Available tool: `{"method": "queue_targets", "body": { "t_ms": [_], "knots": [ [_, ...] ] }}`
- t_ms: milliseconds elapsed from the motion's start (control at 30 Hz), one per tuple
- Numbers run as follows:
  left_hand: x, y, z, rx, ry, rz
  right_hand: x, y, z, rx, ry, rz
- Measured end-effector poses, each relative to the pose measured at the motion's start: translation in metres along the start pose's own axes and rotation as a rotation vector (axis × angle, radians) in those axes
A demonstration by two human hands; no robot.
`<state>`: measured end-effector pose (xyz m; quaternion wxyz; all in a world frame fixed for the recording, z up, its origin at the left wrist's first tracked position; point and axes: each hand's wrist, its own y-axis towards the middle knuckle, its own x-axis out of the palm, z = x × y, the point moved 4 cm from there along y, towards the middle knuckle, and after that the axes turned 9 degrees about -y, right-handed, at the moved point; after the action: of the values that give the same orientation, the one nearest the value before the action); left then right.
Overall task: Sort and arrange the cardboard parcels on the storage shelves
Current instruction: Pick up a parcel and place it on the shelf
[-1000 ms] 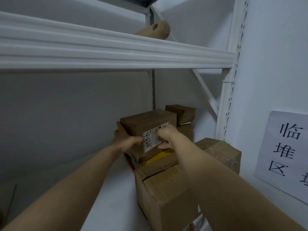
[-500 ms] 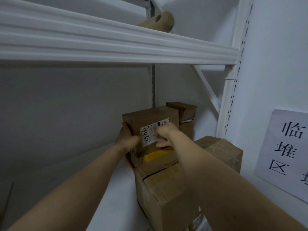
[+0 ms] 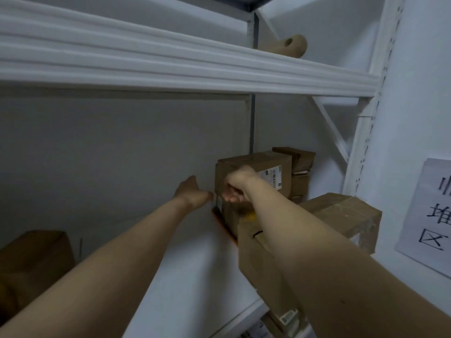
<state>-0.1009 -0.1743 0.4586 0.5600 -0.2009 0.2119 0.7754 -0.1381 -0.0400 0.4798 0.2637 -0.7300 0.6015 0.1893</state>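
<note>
A brown cardboard parcel [image 3: 263, 172] with a white label on its right-facing side sits on top of another box and a yellow-orange item [image 3: 249, 215], deep on the white shelf [image 3: 195, 276]. My left hand [image 3: 192, 193] is open just left of the parcel, thumb near its lower left corner. My right hand [image 3: 238, 185] lies against the parcel's front face with its fingers curled downward; I see nothing held in them. Two smaller stacked parcels [image 3: 301, 167] stand behind it. A large taped parcel [image 3: 341, 215] lies under my right forearm at the shelf front.
The upper shelf beam [image 3: 170, 69] runs close overhead, with a cardboard roll [image 3: 292, 47] on it. Another brown box [image 3: 31, 264] sits at the lower left. A paper sign [image 3: 434, 211] hangs on the right wall beside the upright post [image 3: 361, 152].
The labelled parcel has turned so its label faces right and sits further back. My left hand has come off its left side. My right hand has shifted to the front face.
</note>
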Motion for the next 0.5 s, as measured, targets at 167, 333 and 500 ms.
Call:
{"method": "queue_targets", "body": {
  "t_ms": [167,333,500],
  "knots": [
    [-0.067,-0.031,-0.040,-0.031,0.138,0.040,0.078,-0.025,-0.039,-0.065,-0.040,-0.113],
    [-0.139,-0.064,-0.097,-0.118,0.227,0.078,0.166,-0.061,-0.073,-0.138,-0.089,-0.254],
    [-0.201,-0.098,-0.150,-0.191,0.284,0.179,0.244,-0.090,-0.090,-0.186,-0.124,-0.350]
  ]
}}
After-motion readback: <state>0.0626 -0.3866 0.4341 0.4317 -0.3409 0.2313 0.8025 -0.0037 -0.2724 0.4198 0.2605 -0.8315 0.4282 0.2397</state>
